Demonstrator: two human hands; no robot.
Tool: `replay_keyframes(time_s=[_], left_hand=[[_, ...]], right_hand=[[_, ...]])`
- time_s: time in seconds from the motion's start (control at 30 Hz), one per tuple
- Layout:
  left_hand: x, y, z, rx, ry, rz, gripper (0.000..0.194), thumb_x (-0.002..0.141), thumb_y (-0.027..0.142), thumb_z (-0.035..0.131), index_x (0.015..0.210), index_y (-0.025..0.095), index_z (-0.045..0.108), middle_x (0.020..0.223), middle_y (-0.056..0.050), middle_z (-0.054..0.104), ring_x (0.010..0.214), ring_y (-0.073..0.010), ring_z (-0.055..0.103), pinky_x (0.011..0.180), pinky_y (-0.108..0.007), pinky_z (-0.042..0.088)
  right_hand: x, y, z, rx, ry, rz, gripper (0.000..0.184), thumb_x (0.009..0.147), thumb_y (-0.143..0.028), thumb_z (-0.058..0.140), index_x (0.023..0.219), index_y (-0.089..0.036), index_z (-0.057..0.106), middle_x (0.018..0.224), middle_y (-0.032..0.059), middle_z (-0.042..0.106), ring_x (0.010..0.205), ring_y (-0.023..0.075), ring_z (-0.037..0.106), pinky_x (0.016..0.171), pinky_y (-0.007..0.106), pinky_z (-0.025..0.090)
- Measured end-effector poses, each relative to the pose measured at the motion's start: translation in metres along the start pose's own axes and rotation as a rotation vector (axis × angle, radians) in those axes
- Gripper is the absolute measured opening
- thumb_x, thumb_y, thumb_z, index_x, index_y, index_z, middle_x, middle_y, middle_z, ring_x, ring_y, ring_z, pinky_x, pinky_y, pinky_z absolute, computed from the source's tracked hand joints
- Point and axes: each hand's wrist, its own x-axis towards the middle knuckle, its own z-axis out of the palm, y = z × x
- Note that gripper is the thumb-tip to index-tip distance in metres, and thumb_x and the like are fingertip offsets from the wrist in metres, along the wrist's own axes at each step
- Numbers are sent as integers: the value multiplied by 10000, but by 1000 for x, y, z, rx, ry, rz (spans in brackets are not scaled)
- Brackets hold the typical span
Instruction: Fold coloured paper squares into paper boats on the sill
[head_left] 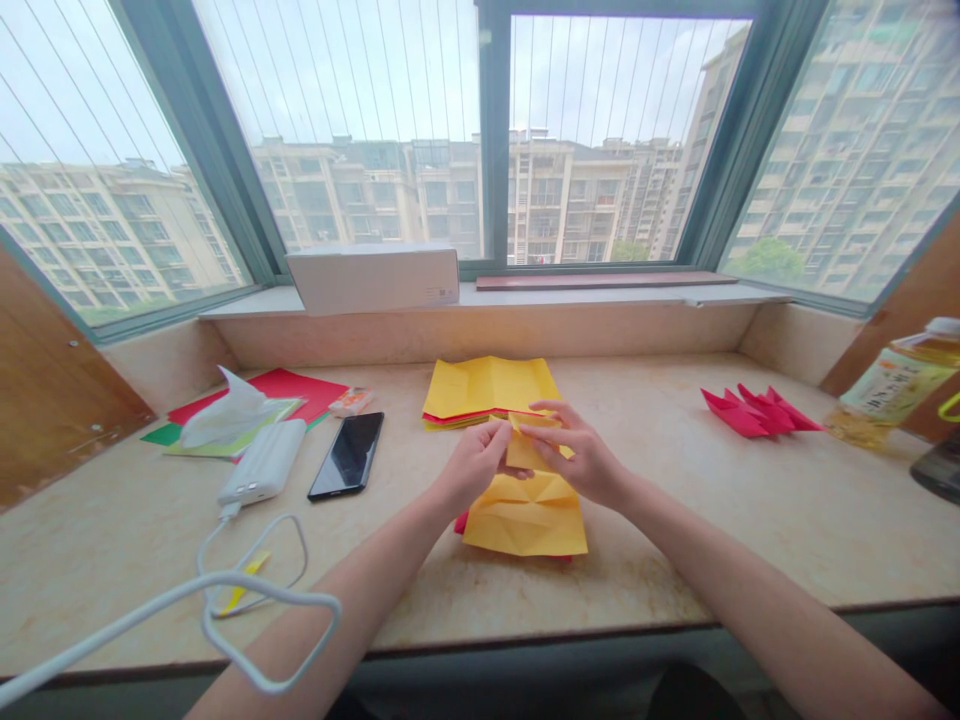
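Between both hands, a small folded piece of yellow paper (525, 452) is held up above the counter. My left hand (486, 450) pinches its left edge between thumb and fingers. Over its right side, my right hand (574, 452) grips it, the fingers laid across the front. Below the hands lies a creased yellow sheet (525, 525) with red paper showing under its edges. Just beyond them is a stack of yellow sheets (491, 385), with a red layer visible at its near edge. My fingers hide part of the folded piece.
To the left are a black phone (346, 456), a white power bank (262, 462) with a looping white cable (270, 590), a tissue (225, 410) and red paper (300, 390). Folded red paper shapes (757, 411) and a bottle (892, 385) stand right. A white box (375, 280) rests on the sill.
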Motion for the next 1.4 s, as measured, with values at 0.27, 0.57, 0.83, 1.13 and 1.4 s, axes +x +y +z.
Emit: replay_keyframes(time_s=[0.27, 0.57, 0.83, 1.13, 1.4], left_hand=[[2, -3, -2, -49, 9, 4, 434, 782, 445, 749, 1027, 115, 608, 886, -71, 700, 670, -155, 690, 656, -309, 601], [2, -1, -4, -179, 2, 38, 348, 821, 396, 715, 1021, 130, 613, 847, -42, 682, 693, -157, 707, 769, -330, 588], [3, -2, -5, -160, 10, 10, 471, 786, 412, 760, 1114, 130, 573, 836, -40, 696, 716, -164, 711, 770, -341, 584], [3, -3, -6, 43, 56, 54, 401, 724, 369, 817, 968, 128, 609, 785, -48, 722, 613, -156, 696, 662, -306, 572], [2, -7, -5, 122, -44, -65, 459, 829, 574, 644, 816, 115, 641, 690, -74, 708, 526, -148, 668, 536, -269, 554]], right_hand=[[2, 1, 3, 303, 93, 272, 472, 887, -327, 624, 1345, -255, 537, 1147, 89, 667, 1029, 222, 655, 897, 392, 542], [9, 2, -6, 535, 139, 383, 164, 817, -350, 670, 897, -214, 714, 909, 49, 736, 867, 201, 678, 802, 345, 545], [7, 1, -9, 429, 110, 290, 218, 812, -207, 580, 901, -233, 777, 1040, 58, 725, 1003, 211, 660, 922, 372, 514], [6, -3, -8, 415, -34, 438, 416, 885, -475, 606, 1171, -188, 702, 929, 65, 756, 726, 184, 688, 697, 336, 566], [7, 2, -5, 453, 40, 464, 409, 829, -528, 669, 1000, -164, 748, 808, 60, 750, 683, 192, 701, 666, 330, 558]])
